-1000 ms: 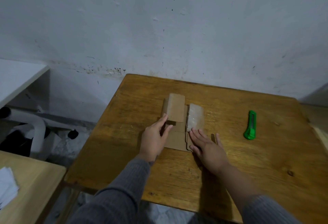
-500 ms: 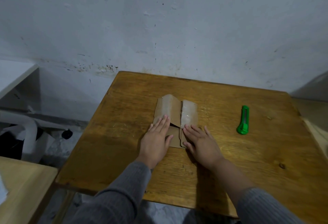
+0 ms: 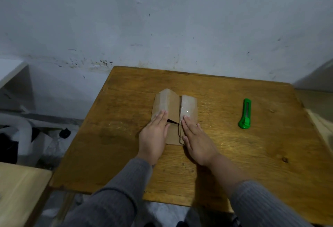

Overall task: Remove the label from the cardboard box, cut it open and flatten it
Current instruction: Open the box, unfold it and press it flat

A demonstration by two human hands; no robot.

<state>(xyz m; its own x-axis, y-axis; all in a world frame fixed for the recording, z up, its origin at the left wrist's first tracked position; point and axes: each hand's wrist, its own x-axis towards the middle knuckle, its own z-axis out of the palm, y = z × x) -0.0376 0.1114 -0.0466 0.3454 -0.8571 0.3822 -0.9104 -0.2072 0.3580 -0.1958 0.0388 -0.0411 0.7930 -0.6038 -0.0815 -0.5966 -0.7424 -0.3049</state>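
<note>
We are pressing the cut-open brown cardboard box (image 3: 173, 108) flat near the middle of the worn wooden table (image 3: 234, 154). Our left hand (image 3: 155, 133) lies palm down with fingers straight and held together on the box's left panel; our right hand (image 3: 196, 140) lies the same way on its right panel, fingers slightly spread. Neither hand grips anything. The far ends of both tape-covered flaps rise a little off the table, with a ridge at the left one, so the flattening looks unfinished to us. To do it well, we should slide both palms away from us along the panels toward those raised ends, leaning weight onto the creases so they give, and keep the box from skidding. The green plastic utility knife (image 3: 245, 114) lies well to the right of the box, untouched. Compared with half a second ago, our hands sit a touch closer together and more squarely on the box, which lies a bit flatter.
</note>
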